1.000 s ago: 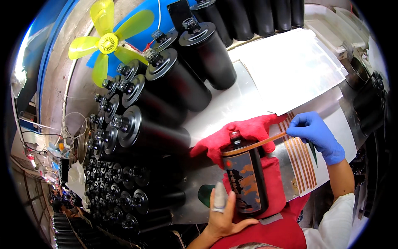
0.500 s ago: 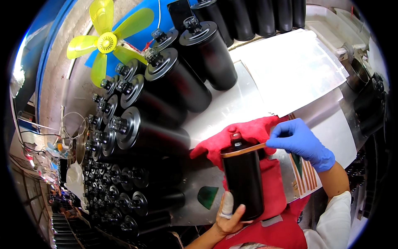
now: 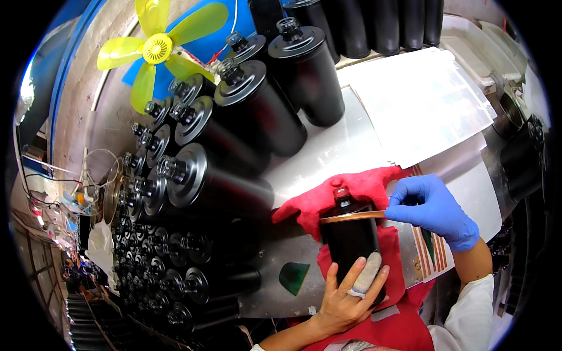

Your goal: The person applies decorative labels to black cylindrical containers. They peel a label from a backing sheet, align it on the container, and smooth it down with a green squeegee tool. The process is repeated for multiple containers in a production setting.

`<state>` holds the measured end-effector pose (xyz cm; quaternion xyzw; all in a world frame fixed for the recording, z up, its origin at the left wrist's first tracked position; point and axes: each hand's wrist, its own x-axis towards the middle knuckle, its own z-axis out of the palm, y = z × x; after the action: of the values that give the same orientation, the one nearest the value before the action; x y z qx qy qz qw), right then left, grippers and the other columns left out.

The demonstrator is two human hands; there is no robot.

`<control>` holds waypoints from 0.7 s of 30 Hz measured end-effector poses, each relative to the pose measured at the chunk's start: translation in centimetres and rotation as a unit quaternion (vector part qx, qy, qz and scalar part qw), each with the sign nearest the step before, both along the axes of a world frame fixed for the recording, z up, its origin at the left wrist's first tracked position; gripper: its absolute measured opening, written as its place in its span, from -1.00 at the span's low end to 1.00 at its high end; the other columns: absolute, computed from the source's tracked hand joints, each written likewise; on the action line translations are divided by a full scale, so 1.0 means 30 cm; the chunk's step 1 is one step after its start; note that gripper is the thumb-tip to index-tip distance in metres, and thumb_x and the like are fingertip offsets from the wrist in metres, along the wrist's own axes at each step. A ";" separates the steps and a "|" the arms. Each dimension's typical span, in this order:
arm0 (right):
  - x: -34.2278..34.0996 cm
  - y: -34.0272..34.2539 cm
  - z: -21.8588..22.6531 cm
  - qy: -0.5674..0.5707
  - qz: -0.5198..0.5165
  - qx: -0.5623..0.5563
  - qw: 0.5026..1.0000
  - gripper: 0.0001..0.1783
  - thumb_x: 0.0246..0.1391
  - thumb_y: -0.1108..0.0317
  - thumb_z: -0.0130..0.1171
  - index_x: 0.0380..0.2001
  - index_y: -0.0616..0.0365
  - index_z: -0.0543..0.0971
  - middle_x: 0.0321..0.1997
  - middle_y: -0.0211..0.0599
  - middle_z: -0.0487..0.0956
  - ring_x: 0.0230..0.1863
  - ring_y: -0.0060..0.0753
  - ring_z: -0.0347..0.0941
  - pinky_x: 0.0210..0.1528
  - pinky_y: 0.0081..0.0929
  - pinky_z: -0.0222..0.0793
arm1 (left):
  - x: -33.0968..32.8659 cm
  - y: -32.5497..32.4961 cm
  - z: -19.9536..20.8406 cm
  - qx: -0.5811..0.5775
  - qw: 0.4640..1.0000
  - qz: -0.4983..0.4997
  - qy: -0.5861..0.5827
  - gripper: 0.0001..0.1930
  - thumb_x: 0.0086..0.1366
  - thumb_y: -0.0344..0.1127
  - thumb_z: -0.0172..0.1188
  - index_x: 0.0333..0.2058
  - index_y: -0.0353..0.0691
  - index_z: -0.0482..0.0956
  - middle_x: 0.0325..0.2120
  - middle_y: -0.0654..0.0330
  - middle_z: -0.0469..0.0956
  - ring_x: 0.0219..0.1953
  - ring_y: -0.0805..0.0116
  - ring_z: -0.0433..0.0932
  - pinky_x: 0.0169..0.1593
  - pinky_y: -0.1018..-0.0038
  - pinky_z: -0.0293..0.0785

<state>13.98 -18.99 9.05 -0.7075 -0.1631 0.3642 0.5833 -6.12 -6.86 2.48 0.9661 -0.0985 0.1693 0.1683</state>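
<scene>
A black glass bottle (image 3: 345,241) with a short neck rests on a red cloth (image 3: 304,205), tilted toward me. My left hand (image 3: 345,301), bare but for a pale cover on one finger, has its fingers laid across the bottle's lower body, gripping it. A copper-coloured strip (image 3: 354,217) runs along the bottle's shoulder edge. My right hand (image 3: 430,210), in a blue glove, pinches the strip's free end, which stretches off the bottle's right side. Under the right wrist lies a white sheet (image 3: 443,266) bearing several more copper strips. A dark green flat piece (image 3: 294,277) lies left of the bottle.
Many black bottles (image 3: 257,105) crowd the left and far side of the metal table (image 3: 266,301). White sheets (image 3: 415,105) cover the far right, near a white plastic tub (image 3: 465,52). A yellow-green fan (image 3: 157,50) stands at the far left.
My left hand has moved up and round the bottle, its fingers now across the front. The right hand still pinches the strip, its free stretch shorter. The whole view has shifted slightly.
</scene>
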 end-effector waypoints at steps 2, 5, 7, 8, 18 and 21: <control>-0.006 -0.001 0.014 -0.029 0.012 -0.007 0.999 -0.87 -0.10 0.38 0.32 -0.50 0.21 0.61 -0.59 -0.51 0.51 -0.57 -0.80 0.29 -0.52 -0.75 0.16 | 0.009 -0.011 0.000 0.028 1.000 0.003 0.002 -0.51 0.13 0.02 0.18 -0.01 -0.08 0.54 -0.01 0.15 0.49 0.18 0.09 0.28 0.30 0.00 -0.16; -0.035 0.011 0.081 -0.078 0.019 0.005 0.997 -0.90 -0.16 0.43 0.32 -0.56 0.18 0.59 -0.61 -0.55 0.47 -0.59 -0.82 0.24 -0.55 -0.76 0.10 | 0.031 -0.047 0.015 0.034 0.999 0.004 0.007 -0.63 0.20 -0.25 -0.01 -0.03 -0.17 0.52 0.00 0.16 0.49 0.26 0.22 0.24 0.29 0.07 -0.08; -0.044 0.018 0.111 -0.105 0.029 0.002 0.994 -0.91 -0.20 0.48 0.31 -0.59 0.19 0.57 -0.61 -0.54 0.47 -0.58 -0.82 0.25 -0.55 -0.77 0.10 | 0.048 -0.068 0.021 0.019 1.000 0.014 -0.008 -0.67 0.21 -0.28 -0.04 -0.09 -0.22 0.54 0.04 0.09 0.45 0.26 0.20 0.24 0.30 0.15 -0.05; -0.044 0.018 0.109 -0.099 0.011 0.001 0.995 -0.91 -0.20 0.48 0.31 -0.59 0.19 0.57 -0.61 -0.54 0.47 -0.58 -0.82 0.26 -0.55 -0.77 0.11 | 0.050 -0.070 0.022 0.019 1.000 0.014 -0.012 -0.68 0.21 -0.29 -0.05 -0.11 -0.23 0.55 0.05 0.07 0.44 0.26 0.19 0.23 0.30 0.17 -0.04; 0.024 -0.021 -0.004 -0.049 -0.084 -0.085 0.992 -0.89 -0.12 0.38 0.29 -0.54 0.17 0.58 -0.65 -0.57 0.45 -0.61 -0.83 0.29 -0.59 -0.81 0.14 | 0.037 -0.032 0.023 -0.001 0.999 -0.014 -0.029 -0.65 0.19 -0.29 -0.05 -0.09 -0.22 0.54 -0.02 0.07 0.49 0.27 0.18 0.22 0.33 0.14 -0.10; 0.032 -0.005 -0.034 -0.027 -0.074 -0.095 0.992 -0.86 -0.10 0.34 0.31 -0.54 0.17 0.59 -0.64 -0.57 0.47 -0.61 -0.83 0.29 -0.60 -0.80 0.13 | 0.019 0.002 0.017 0.015 0.999 -0.027 -0.035 -0.61 0.22 -0.22 0.00 -0.02 -0.22 0.52 -0.06 0.14 0.53 0.22 0.13 0.29 0.31 0.09 -0.07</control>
<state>14.95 -19.13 8.04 -0.7790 -0.0905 0.3147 0.5347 -5.54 -6.80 3.00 0.9588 -0.1328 0.1974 0.1551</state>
